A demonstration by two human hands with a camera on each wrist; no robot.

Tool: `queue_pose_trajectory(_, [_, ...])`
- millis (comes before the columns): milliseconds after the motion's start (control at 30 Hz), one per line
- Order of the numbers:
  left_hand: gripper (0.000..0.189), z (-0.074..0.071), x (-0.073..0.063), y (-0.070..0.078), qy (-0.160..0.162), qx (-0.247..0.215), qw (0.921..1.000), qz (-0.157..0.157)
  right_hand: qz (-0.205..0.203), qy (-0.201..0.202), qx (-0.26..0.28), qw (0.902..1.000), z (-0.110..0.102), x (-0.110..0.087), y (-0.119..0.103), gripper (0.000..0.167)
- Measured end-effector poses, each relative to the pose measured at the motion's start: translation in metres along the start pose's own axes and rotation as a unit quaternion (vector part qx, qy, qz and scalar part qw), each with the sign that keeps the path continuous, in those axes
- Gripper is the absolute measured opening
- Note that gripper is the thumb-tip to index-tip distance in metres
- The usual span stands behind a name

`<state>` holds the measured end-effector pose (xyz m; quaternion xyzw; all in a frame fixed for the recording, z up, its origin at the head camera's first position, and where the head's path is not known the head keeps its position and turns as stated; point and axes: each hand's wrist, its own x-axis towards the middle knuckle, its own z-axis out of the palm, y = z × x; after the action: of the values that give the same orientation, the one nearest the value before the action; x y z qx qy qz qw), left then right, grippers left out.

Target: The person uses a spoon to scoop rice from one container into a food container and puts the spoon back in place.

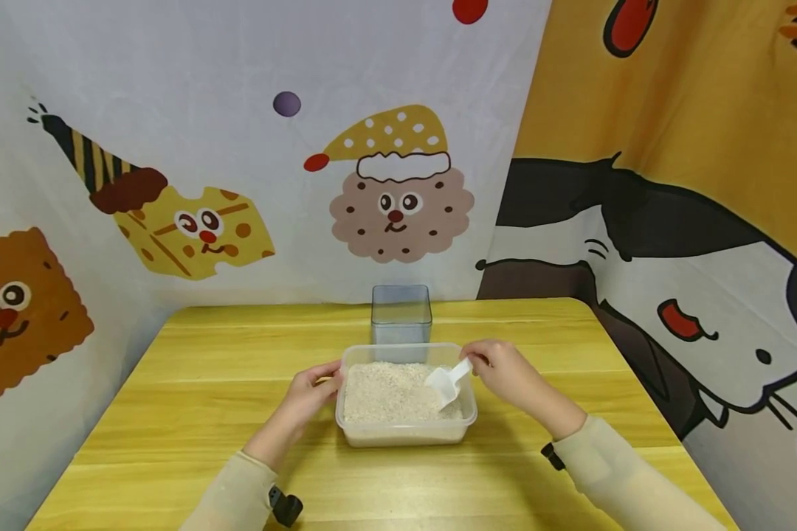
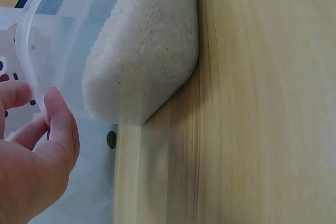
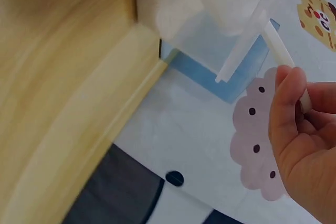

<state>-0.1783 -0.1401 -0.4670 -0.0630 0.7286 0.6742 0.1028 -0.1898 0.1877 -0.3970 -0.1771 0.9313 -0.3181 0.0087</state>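
A clear plastic container (image 1: 408, 436) filled with rice (image 1: 388, 394) stands on the table in the head view. At its left side my left hand (image 1: 311, 394) holds the rim; the left wrist view shows the thumb and fingers (image 2: 59, 116) on either side of the container's rim (image 2: 23, 45). My right hand (image 1: 505, 372) grips the handle of a white scoop (image 1: 446, 385) over the container's right part. The scoop slants down to the left, its front edge at the rice. In the right wrist view the scoop handle (image 3: 278, 48) rises between thumb and fingers.
A blue-grey see-through square bin (image 1: 401, 313) stands right behind the container, near the far edge of the wooden table (image 1: 239, 369). Cloth with cartoon prints (image 1: 239, 74) hangs behind and on both sides of the table.
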Motion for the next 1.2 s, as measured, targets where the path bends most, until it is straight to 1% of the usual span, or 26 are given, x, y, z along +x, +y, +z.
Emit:
queue_pose_trajectory(67, [0.041,-0.001,0.000,0.000,0.001,0.000,1.0000,-0.001,0.031,-0.022,0.038,0.9986,0.001,0.001,-0.001,0.018])
queue_pose_trajectory(133, [0.041,-0.001,0.000,0.000,0.002,0.003,1.0000,0.001,0.052,-0.035,0.068,0.9957,0.003,0.002,-0.001,0.019])
queue_pose_trajectory(200, [0.041,-0.002,-0.001,0.000,0.003,0.003,1.0000,0.001,0.063,-0.041,0.086,0.9934,0.005,0.002,0.000,0.020])
queue_pose_trajectory(300, [0.042,-0.001,0.000,-0.001,0.002,0.003,1.0000,0.001,0.077,-0.036,0.105,0.9909,0.006,0.002,0.002,0.020])
queue_pose_trajectory(533, [0.041,0.000,0.001,-0.001,0.002,0.002,1.0000,0.001,0.085,-0.032,0.129,0.9876,0.005,0.000,0.005,0.021])
queue_pose_trajectory(767, [0.041,0.000,0.001,-0.002,0.002,0.003,1.0000,0.004,0.103,-0.031,0.176,0.9785,0.007,0.001,0.006,0.021])
queue_pose_trajectory(1033, [0.040,0.001,0.001,-0.001,0.003,-0.002,1.0000,0.006,0.117,-0.045,0.227,0.9657,0.019,0.007,0.002,0.022])
queue_pose_trajectory(1200, [0.040,0.000,0.000,-0.001,0.006,-0.002,1.0000,0.004,0.113,-0.047,0.241,0.9629,0.027,0.011,-0.004,0.021])
